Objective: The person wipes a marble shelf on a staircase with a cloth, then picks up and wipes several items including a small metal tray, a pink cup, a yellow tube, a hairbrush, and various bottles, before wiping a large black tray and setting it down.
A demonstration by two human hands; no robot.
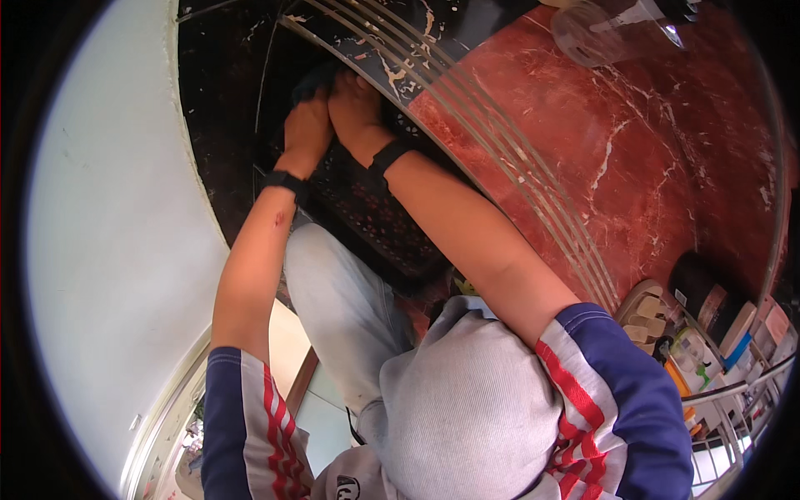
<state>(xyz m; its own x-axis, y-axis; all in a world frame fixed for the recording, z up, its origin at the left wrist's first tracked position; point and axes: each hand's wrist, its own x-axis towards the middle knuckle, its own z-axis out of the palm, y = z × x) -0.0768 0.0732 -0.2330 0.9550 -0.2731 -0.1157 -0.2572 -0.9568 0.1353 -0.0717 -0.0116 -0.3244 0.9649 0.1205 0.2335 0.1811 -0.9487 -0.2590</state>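
Observation:
My left hand (pixel 307 130) reaches forward, low against the black marble-patterned surface (pixel 231 94). Its fingers are curled over a bunched dark blue cloth (pixel 312 82), which is mostly in shadow. Close beside it, touching, is my right hand (pixel 357 114) with bent fingers; shadow hides whether it also grips the cloth. Below both hands lies a dark mat (pixel 369 206) with a patterned surface, under my forearms and in front of my knee.
To the right, a red marble-patterned step (pixel 587 144) has several pale grooved strips (pixel 494 137) along its edge. A clear plastic container (pixel 584 34) lies at the top right. A metal rack (pixel 731 394) holds sandals (pixel 644 312) and boxes. A pale wall (pixel 119 187) stands on the left.

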